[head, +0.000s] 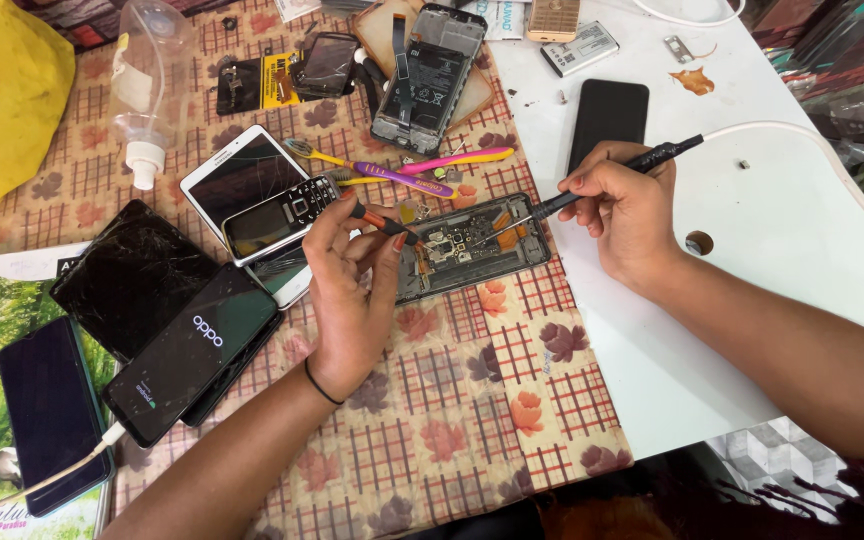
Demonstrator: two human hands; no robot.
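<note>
Left hand [352, 290] grips screwdriver [384, 222], right hand [627, 205] grips corded probe [612, 175] over opened phone [472, 245]; a slip may damage board.

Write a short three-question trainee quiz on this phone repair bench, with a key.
1. True or false: the right hand holds a corded black tool whose tip reaches the opened phone.
2. Which does the left hand hold? A) a yellow cloth B) a small orange-handled tool C) a spray bottle
3. Fill in: the opened phone lies on a checked, leaf-patterned ____.

Key: 1 true; 2 B; 3 cloth.
</note>
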